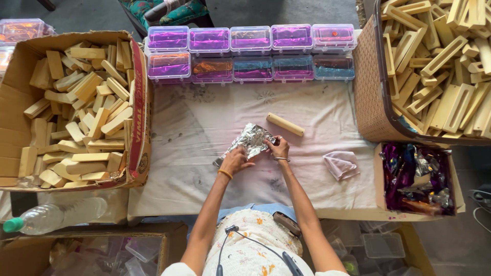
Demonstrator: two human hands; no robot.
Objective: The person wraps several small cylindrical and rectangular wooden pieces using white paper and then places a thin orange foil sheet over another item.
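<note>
1. Head view, centre: both your hands are on a silver foil-wrapped piece (249, 143) lying on the cloth-covered bench (194, 168). The foil is crinkled and sits slantwise, its lower end toward you.
2. Your left hand (235, 161) presses down on the lower part of the foil, fingers curled over it, grip closed on the wrap.
3. Your right hand (279, 148) pinches the upper right end of the foil, fingertips together on the edge. Looks like a fold or tuck at that end.
4. Step in hand, as I judge it: wrapping, with the foil already round the piece and the ends being closed. What is inside is hidden by the foil.
5. A bare wooden stick (285, 124) lies just beyond your right hand, apart from the foil, unwrapped.
6. Next move calls for holding the wrap steady with your left hand while the right presses the end flat; thin foil may tear if pulled hard.
7. Left side: an open cardboard box (142, 110) heaped with pale wooden blocks.
8. Right side: a woven basket (369, 92) full of similar wooden pieces; below it a smaller box (379, 179) of purple and silver foil sheets.
9. Far edge of the bench: two rows of clear plastic cases (250, 53) holding purple, blue and brown wrapped items.
10. A crumpled white cloth (341, 164) lies right of your right forearm. A plastic bottle (51, 214) lies at lower left, off the bench.
</note>
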